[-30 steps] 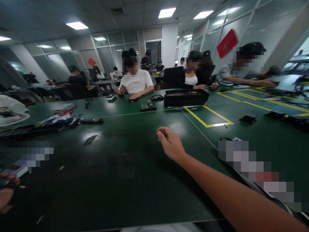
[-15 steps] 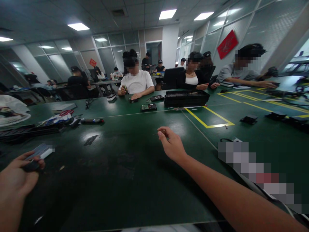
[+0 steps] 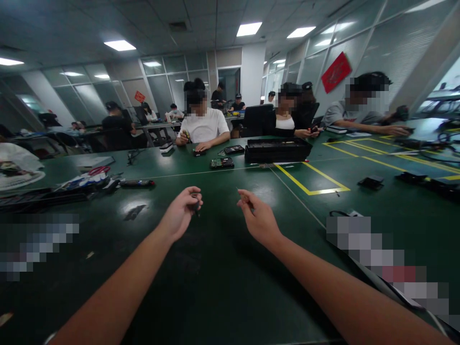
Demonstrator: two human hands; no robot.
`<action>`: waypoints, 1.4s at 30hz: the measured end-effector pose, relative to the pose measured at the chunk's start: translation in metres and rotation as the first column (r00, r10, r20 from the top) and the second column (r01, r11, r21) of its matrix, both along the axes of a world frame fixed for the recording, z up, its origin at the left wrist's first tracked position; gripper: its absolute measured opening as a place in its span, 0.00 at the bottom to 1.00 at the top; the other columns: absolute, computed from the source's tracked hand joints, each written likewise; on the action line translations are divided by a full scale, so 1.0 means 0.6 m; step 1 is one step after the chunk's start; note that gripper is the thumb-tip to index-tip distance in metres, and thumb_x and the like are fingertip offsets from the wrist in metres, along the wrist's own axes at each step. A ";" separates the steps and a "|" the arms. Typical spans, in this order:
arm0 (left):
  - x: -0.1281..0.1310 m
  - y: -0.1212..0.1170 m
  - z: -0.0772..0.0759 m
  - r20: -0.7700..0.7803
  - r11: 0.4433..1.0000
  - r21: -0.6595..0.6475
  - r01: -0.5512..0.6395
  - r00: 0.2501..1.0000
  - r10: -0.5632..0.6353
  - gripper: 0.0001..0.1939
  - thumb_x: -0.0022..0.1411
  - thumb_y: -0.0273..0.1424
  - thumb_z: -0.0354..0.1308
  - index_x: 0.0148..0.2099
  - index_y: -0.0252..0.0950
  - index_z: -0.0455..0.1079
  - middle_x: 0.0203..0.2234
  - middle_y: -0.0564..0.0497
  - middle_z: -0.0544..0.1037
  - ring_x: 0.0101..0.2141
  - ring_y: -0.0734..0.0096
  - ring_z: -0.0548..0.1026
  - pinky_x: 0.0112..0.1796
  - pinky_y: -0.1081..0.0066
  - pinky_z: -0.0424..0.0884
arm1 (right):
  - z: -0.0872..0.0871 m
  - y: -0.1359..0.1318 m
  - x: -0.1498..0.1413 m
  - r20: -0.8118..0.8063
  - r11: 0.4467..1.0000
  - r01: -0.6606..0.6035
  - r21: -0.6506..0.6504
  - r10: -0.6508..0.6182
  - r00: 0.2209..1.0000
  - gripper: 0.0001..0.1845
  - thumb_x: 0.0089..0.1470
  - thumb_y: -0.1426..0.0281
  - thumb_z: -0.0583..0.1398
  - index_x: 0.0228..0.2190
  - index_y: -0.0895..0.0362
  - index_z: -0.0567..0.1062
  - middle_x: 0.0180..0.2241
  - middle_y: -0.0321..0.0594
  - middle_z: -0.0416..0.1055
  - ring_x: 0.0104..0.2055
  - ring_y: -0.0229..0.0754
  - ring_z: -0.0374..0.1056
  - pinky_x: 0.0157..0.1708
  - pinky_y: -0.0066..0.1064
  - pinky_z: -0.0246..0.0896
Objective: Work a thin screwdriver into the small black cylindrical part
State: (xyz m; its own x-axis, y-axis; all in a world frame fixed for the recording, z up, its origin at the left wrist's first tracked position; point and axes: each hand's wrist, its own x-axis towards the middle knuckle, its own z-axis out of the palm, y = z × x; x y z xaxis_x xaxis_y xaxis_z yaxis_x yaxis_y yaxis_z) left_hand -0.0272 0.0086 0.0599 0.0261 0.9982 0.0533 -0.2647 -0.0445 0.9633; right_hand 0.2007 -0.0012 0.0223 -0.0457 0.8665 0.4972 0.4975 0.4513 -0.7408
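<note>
My left hand is raised over the green table, its fingers closed around a small dark object that they partly cover. To its right, my right hand pinches a small brownish piece with a thin pale tip pointing up. A gap separates the two hands, and what they hold does not touch. Fingers hide too much of either piece to tell its kind.
Ahead lie a green circuit board and a long black tray. Yellow tape marks the table. Tools and cables are heaped at left, with a black cylinder beside them. Across the table, a person in a white shirt works.
My left hand has swung from the far left to the middle, beside my right hand, carrying the dark object. My right hand stays nearly in place; the thin tip now points upward.
</note>
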 end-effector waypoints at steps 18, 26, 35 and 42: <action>0.057 0.015 -0.120 -0.479 0.964 0.240 0.115 0.878 0.014 0.25 0.58 0.26 0.64 0.58 0.40 0.71 0.53 0.45 0.76 0.55 0.60 0.73 0.59 0.56 0.64 | 0.010 -0.022 0.003 -0.276 0.997 -0.008 0.075 0.028 0.961 0.12 0.65 0.59 0.55 0.44 0.52 0.72 0.35 0.40 0.77 0.37 0.43 0.76 0.39 0.37 0.70; 0.054 0.016 -0.126 -0.532 0.962 0.231 0.146 0.847 -0.001 0.22 0.58 0.28 0.65 0.56 0.43 0.74 0.54 0.49 0.76 0.57 0.61 0.71 0.63 0.56 0.59 | 0.014 -0.015 0.005 -0.171 0.997 0.042 0.066 -0.030 0.985 0.10 0.65 0.62 0.55 0.41 0.54 0.72 0.34 0.40 0.78 0.37 0.43 0.76 0.38 0.35 0.68; 0.057 0.004 -0.109 -0.607 0.949 0.257 0.183 0.794 0.011 0.22 0.59 0.27 0.64 0.56 0.42 0.74 0.54 0.49 0.76 0.58 0.59 0.70 0.62 0.55 0.61 | 0.025 -0.017 0.012 -0.093 0.977 0.185 0.104 -0.175 0.980 0.15 0.60 0.56 0.61 0.30 0.55 0.77 0.27 0.37 0.76 0.26 0.39 0.69 0.29 0.31 0.61; 0.057 0.000 -0.102 -0.626 0.943 0.267 0.200 0.780 0.012 0.23 0.60 0.27 0.64 0.57 0.44 0.73 0.54 0.50 0.76 0.57 0.59 0.71 0.61 0.56 0.62 | 0.023 -0.013 0.017 -0.089 0.977 0.187 0.104 -0.178 0.980 0.16 0.60 0.55 0.60 0.30 0.54 0.77 0.26 0.36 0.75 0.27 0.40 0.69 0.27 0.31 0.60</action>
State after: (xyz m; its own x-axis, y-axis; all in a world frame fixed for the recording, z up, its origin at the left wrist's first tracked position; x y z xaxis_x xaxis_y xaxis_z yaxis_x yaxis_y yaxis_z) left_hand 0.0070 0.0086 -0.0014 0.2516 0.9235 0.2895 0.3559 -0.3665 0.8597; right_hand 0.2112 -0.0089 0.0359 0.1516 0.7953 0.5869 0.5211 0.4403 -0.7312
